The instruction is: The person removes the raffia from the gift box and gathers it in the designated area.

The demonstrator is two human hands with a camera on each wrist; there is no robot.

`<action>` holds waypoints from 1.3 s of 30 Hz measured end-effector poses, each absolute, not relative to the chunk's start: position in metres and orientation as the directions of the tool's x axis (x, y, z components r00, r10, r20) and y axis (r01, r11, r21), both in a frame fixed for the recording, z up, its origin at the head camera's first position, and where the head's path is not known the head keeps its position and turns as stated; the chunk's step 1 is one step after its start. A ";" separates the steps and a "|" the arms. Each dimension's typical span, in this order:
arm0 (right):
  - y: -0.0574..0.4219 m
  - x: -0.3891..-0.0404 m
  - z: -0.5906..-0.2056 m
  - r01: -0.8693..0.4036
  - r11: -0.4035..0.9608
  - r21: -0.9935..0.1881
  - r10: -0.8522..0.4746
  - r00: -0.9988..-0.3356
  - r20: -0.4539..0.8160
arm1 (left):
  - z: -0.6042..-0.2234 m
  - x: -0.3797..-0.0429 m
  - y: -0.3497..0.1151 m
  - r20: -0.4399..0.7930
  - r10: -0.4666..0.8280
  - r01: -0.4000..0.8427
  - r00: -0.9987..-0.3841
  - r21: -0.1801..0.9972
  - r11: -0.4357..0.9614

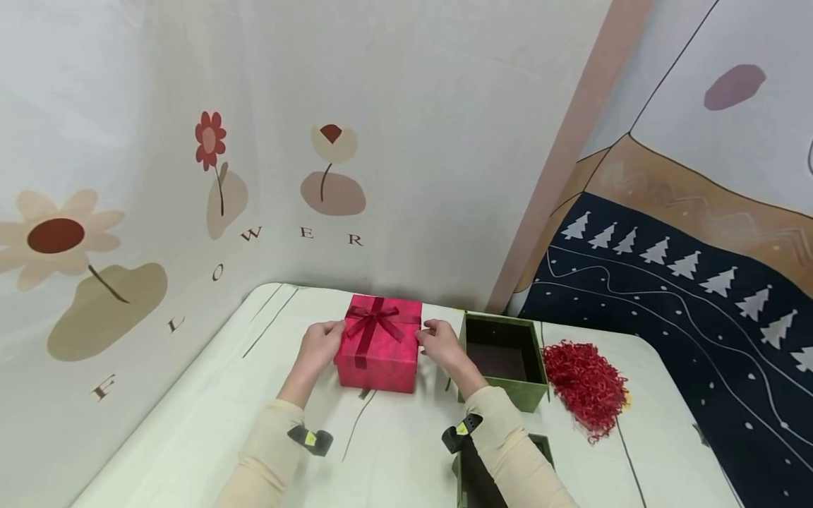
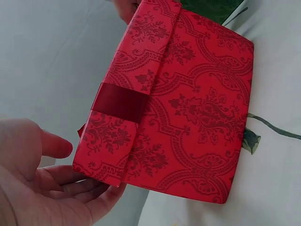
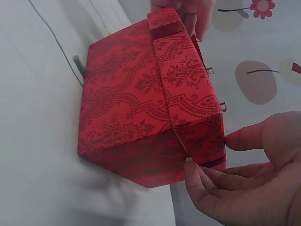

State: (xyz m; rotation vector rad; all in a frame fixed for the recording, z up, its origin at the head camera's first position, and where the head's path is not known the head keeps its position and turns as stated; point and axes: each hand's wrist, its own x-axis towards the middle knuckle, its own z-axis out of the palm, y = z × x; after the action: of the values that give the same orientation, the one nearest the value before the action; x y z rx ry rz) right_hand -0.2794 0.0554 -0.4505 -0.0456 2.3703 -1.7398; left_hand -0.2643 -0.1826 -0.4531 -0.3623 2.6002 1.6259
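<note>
Red gift box (image 1: 380,344) — one, between two hands' spread fingers (image 2: 70,186); one green box (image 1: 504,360), one shred pile (image 1: 587,384) — pale tabletop (image 1: 190,423), flower backdrop (image 1: 190,176).

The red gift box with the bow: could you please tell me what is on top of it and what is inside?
On top of the red gift box sits its patterned lid, tied with a dark red ribbon bow. Both hands touch the lid's sides. The closed lid hides the inside entirely.

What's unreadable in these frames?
- Red gift box: contents hidden by its lid, all views.
- Green box near the bottom edge: head view, covered by the right sleeve, cut by the frame.
- Open green box: floor too dark to tell.
- Left hand: fingertips hidden under the lid.
</note>
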 end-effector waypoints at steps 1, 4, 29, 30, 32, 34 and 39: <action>0.056 -0.279 -0.450 0.088 0.308 -0.947 -0.146 -0.980 -0.138 | -0.452 -0.263 -0.183 -0.164 -0.169 -0.221 -0.972 0.881 0.419; 0.056 -0.278 -0.448 0.075 0.312 -0.947 -0.151 -0.980 -0.128 | -0.448 -0.262 -0.184 -0.159 -0.165 -0.214 -0.973 0.884 0.415; 0.087 -0.253 -0.402 -0.018 0.161 -0.987 -0.247 -0.969 -0.023 | -0.402 -0.222 -0.204 0.009 -0.052 -0.005 -0.999 0.965 0.264; 0.091 -0.251 -0.399 -0.030 0.154 -0.988 -0.281 -0.960 -0.015 | -0.400 -0.218 -0.206 0.010 -0.035 0.001 -0.999 0.969 0.247; 0.099 -0.247 -0.395 -0.060 0.136 -0.989 -0.351 -0.936 0.008 | -0.397 -0.213 -0.211 0.012 0.006 0.013 -1.000 0.974 0.225; 0.106 -0.242 -0.393 -0.086 0.122 -0.989 -0.408 -0.913 0.029 | -0.396 -0.207 -0.214 0.033 0.054 0.044 -0.998 0.974 0.223; 0.118 -0.226 -0.391 -0.107 0.053 -0.993 -0.539 -0.840 0.062 | -0.400 -0.190 -0.221 0.111 0.203 0.158 -0.973 0.960 0.233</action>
State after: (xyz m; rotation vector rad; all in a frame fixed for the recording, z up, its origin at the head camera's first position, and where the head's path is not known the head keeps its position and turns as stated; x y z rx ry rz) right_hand -0.2262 0.1176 -0.3915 -0.6510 2.0115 -1.8474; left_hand -0.1902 -0.2209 -0.3997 0.3566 2.4373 1.8901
